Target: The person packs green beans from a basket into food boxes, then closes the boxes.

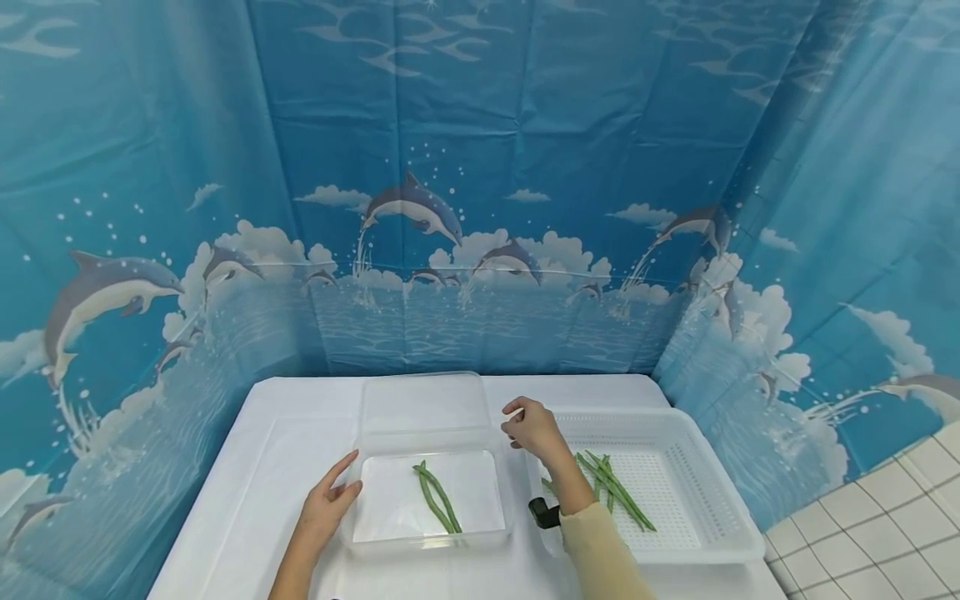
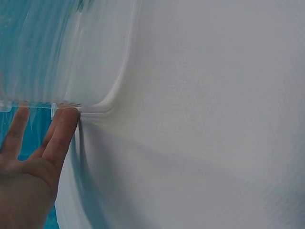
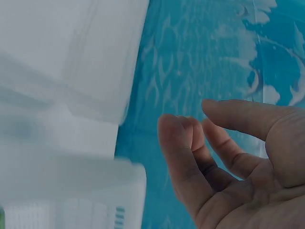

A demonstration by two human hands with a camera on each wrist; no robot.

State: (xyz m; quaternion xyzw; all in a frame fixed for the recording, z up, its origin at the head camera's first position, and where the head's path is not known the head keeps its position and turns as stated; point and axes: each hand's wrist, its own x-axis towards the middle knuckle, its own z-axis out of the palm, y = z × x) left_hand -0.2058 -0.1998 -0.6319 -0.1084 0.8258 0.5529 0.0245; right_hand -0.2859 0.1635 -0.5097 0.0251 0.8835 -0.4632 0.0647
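A clear plastic box (image 1: 420, 543) stands on the table with its lid (image 1: 423, 406) laid back behind it. A few green beans (image 1: 441, 500) lie inside. My left hand (image 1: 321, 510) is at the box's left side, fingers extended; in the left wrist view the fingertips (image 2: 68, 117) meet the box's rim. Over the gap between the box and a white perforated basket (image 1: 716, 492), my right hand (image 1: 534, 429) hovers with loosely bent fingers. Nothing shows between its thumb and fingers (image 3: 174, 138) in the right wrist view. Several more green beans (image 1: 622, 492) lie in the basket, partly hidden by the right forearm.
A white cloth covers the table (image 1: 300, 425). Behind and beside it hangs a blue curtain (image 1: 480, 325) printed with dolphins. A black wrist camera (image 1: 543, 513) is on the right wrist, over the basket's left edge. White tiles (image 1: 885, 517) show at the lower right.
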